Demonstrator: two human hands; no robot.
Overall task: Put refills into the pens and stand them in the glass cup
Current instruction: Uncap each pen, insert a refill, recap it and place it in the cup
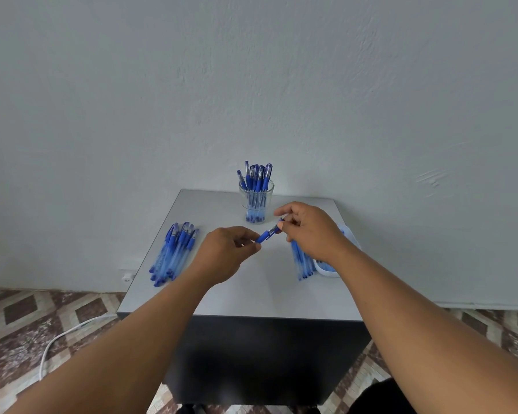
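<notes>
Over the middle of the grey table (pixel 240 294) I hold one blue pen (pixel 266 234) between both hands. My left hand (pixel 225 253) pinches its near end and my right hand (pixel 310 230) pinches its far end. The glass cup (pixel 255 201) stands at the back of the table with several blue pens upright in it. A pile of blue pens (pixel 174 253) lies at the table's left. Another small group of pens (pixel 302 262) lies at the right, partly hidden under my right wrist.
A white tray (pixel 331 270) sits at the table's right edge, mostly hidden by my right forearm. A white cable (pixel 60 336) runs over the patterned floor at the left. The wall stands directly behind the table.
</notes>
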